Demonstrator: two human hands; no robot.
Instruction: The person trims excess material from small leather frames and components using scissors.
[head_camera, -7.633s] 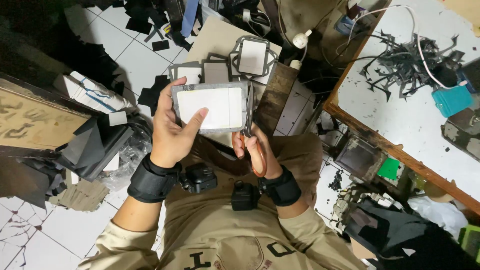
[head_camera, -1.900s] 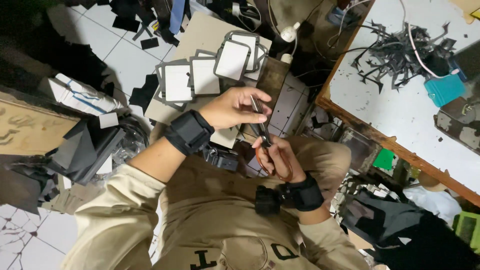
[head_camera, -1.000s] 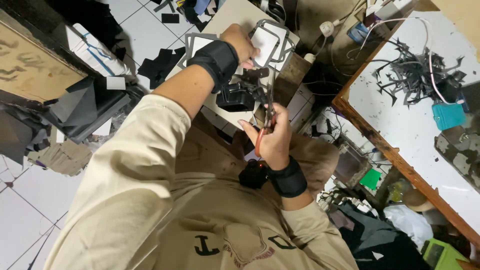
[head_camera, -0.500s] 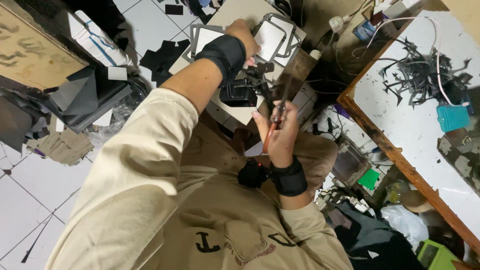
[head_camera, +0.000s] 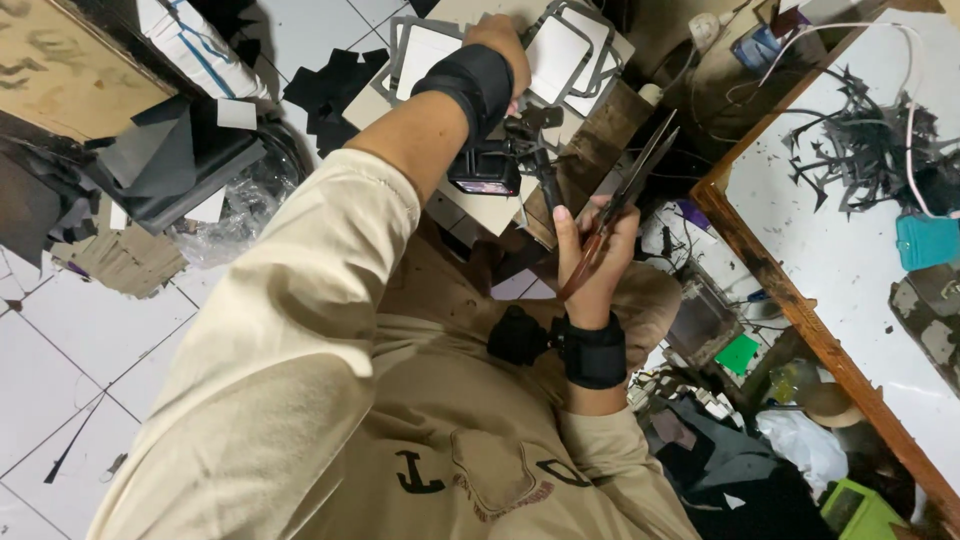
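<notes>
The left hand (head_camera: 497, 38) reaches far forward, its arm in a beige sleeve and a black wrist strap, and rests on the stack of grey-framed white cards (head_camera: 560, 55) that lie on a low cardboard box (head_camera: 490, 205) ahead of the person's knees; its fingers are hidden behind the wrist and the cards, so I cannot tell whether they are spread or pinching a card. The right hand (head_camera: 592, 262), also wearing a black wrist strap, stays close to the lap and holds a pair of scissors (head_camera: 625, 195) by their brown handles, fingers wrapped tight around them, with the blades nearly together and pointing up and away towards the cards. Between the two hands, a small black camera on a short mount (head_camera: 490, 172) stands on the box, just below the left wrist. Black paper offcuts (head_camera: 330, 85) lie scattered on the white tiled floor (head_camera: 70, 380) to the left. To the right stands a white worktop with a wooden edge (head_camera: 800, 310), carrying more black scraps (head_camera: 860, 150) and a teal object (head_camera: 927, 240).
</notes>
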